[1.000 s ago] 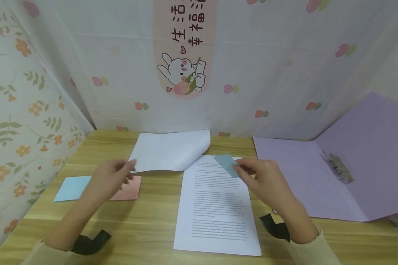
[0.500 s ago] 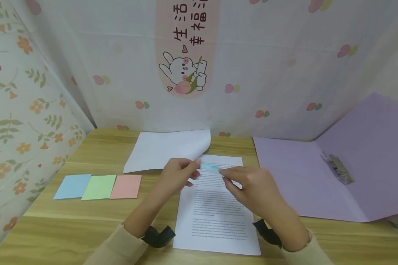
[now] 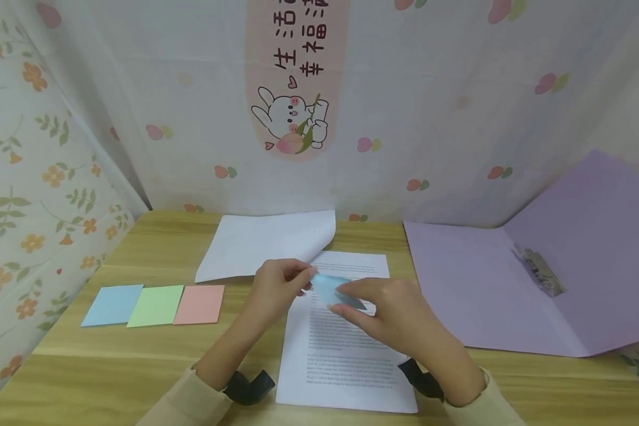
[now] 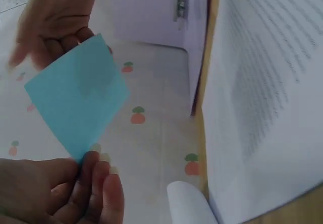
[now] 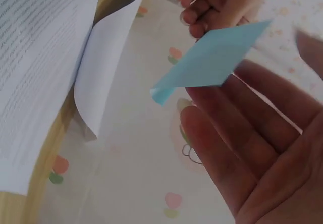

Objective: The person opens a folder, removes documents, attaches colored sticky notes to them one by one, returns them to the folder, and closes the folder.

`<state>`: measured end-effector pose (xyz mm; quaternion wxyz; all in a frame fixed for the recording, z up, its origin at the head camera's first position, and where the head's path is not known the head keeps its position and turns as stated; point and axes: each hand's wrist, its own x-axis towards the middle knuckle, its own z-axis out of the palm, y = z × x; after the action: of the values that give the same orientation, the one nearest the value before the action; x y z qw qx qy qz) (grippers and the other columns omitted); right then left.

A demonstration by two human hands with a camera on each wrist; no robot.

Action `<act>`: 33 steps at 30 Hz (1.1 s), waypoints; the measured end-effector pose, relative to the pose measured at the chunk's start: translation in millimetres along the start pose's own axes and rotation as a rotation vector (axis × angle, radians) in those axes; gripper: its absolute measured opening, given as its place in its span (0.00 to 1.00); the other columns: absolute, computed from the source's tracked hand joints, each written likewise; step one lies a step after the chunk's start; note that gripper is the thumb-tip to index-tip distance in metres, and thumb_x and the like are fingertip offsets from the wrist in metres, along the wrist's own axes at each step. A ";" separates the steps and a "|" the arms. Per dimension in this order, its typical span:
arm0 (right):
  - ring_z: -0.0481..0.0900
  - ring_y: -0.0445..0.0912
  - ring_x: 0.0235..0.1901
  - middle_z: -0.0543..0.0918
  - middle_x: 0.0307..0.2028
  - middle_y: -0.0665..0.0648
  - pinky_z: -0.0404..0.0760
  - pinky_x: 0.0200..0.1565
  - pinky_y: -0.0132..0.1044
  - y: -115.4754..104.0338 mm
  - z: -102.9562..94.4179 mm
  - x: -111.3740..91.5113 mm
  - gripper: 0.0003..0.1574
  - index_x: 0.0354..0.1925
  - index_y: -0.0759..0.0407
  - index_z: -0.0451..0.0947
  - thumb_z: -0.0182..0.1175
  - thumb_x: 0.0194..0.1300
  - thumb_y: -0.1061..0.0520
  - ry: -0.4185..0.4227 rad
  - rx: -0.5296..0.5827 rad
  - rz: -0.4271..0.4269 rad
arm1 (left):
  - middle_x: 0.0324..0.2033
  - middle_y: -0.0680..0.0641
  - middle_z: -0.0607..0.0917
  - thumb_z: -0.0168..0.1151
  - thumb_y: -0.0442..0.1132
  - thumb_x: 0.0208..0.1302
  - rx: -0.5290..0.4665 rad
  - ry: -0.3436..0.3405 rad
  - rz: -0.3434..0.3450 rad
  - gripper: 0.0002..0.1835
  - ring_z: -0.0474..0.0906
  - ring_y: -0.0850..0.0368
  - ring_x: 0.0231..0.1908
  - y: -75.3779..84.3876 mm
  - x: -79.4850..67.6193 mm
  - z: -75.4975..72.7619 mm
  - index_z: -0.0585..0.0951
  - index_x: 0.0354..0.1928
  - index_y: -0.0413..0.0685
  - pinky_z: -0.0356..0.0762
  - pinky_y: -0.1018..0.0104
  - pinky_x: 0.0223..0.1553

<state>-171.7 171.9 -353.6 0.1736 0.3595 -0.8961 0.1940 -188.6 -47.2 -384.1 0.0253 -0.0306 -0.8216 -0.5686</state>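
Head view: a person's left hand [image 3: 278,285] pinches one corner of a light-blue square note [image 3: 327,287], another corner curling, held above a printed page [image 3: 346,361]; the right hand [image 3: 396,305], fingers extended and thumb apart, is at the note's opposite side. Beyond: a curled white sheet [image 3: 261,242], an open lilac folder [image 3: 458,278].
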 end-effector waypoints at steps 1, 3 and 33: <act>0.91 0.43 0.36 0.92 0.41 0.51 0.87 0.35 0.33 0.9 0.4 0.1 0.18 0.46 0.54 0.89 0.71 0.63 0.46 -0.013 0.051 0.075 | 0.31 0.47 0.90 0.67 0.39 0.67 0.008 0.001 0.016 0.08 0.85 0.52 0.32 -1.7 -1.1 0.1 0.88 0.42 0.41 0.86 0.69 0.36; 0.90 0.45 0.37 0.91 0.44 0.54 0.88 0.38 0.36 4.1 1.1 0.8 0.21 0.52 0.56 0.87 0.70 0.65 0.49 -0.021 0.139 0.235 | 0.31 0.48 0.90 0.67 0.39 0.67 0.023 0.008 0.049 0.08 0.85 0.54 0.32 -4.0 -3.7 0.1 0.89 0.41 0.43 0.85 0.70 0.36; 0.87 0.44 0.30 0.89 0.33 0.55 0.87 0.36 0.33 17.9 32.5 -9.4 0.06 0.42 0.59 0.85 0.67 0.66 0.60 -0.153 0.616 0.709 | 0.36 0.51 0.90 0.70 0.31 0.62 0.210 -0.114 0.131 0.07 0.84 0.60 0.37 -23.4 -23.7 3.6 0.87 0.41 0.46 0.83 0.71 0.41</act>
<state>-183.6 173.9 -389.9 -0.0843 0.0798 -0.8744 0.4711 -166.9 -52.5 -409.0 0.0190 -0.1137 -0.8731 -0.4738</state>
